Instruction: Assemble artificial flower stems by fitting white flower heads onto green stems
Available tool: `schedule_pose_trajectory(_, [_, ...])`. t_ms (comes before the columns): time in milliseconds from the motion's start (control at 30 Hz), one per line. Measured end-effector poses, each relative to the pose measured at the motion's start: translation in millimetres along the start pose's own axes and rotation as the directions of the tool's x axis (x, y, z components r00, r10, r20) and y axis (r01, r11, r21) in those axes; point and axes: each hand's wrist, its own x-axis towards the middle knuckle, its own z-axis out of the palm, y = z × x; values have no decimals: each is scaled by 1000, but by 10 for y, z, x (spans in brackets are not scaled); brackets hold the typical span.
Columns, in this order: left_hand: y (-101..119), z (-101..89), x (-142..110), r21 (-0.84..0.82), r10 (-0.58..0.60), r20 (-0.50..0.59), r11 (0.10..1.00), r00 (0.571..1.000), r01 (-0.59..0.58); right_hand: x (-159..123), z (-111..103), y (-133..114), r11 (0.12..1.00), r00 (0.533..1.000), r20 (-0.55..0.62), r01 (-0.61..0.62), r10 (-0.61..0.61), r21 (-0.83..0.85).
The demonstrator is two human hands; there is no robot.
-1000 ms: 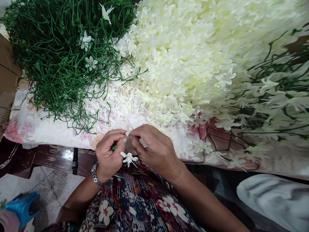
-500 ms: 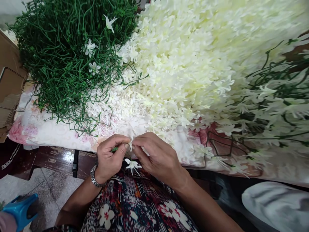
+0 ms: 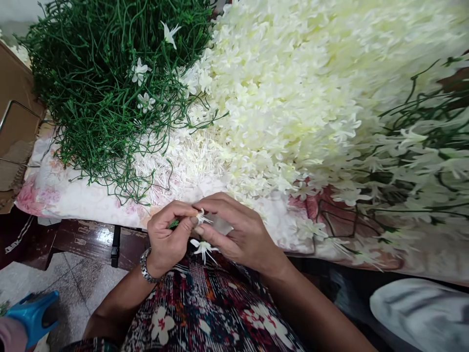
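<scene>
My left hand (image 3: pixel 170 232), with a metal watch on its wrist, is closed in a pinch on a green artificial flower stem (image 3: pixel 173 224), most of it hidden by the fingers. At its fingertips is a small white artificial flower (image 3: pixel 202 216) with thin stamens pointing right. My right hand (image 3: pixel 238 232) has its index finger and thumb curled around that flower, their tips touching it near my left fingertips. Below hangs a second white flower (image 3: pixel 203 248), its petals spread, apparently on the same stem.
On the floral cloth (image 3: pixel 84 200) lie a heap of green stems (image 3: pixel 106 88), white stamen pieces (image 3: pixel 157 171) and a large pile of cream petals (image 3: pixel 286 107). Finished-looking flower stems (image 3: pixel 417 176) lie at right. A cardboard box (image 3: pixel 16 112) stands left; a blue plastic object (image 3: pixel 36 318) is below.
The right fingers have shifted from a tight pinch to a looser curl around the upper flower, whose stamens now show. The view has moved slightly.
</scene>
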Motion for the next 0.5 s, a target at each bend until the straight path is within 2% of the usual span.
schedule_pose_trajectory(100, [-2, 6, -3, 13, -4, 2, 1000, 1000, 4, -23, 29, 4, 1000, 998, -54, -18, 17, -23])
schedule_pose_trajectory(267, [-9, 20, -15, 83, -30, 7, 996, 1000, 30, -85, 45, 22, 998, 996, -79, -46, 42, -53])
schedule_pose_trajectory(400, [1, 10, -1, 77, -138, 69, 988, 988, 133, -79, 23, 14, 997, 998, -66, -28, 24, -65])
schedule_pose_trajectory(500, [11, 0, 28, 70, -137, 112, 989, 984, 129, -45, -2, -5, 998, 998, -55, -38, 36, -47])
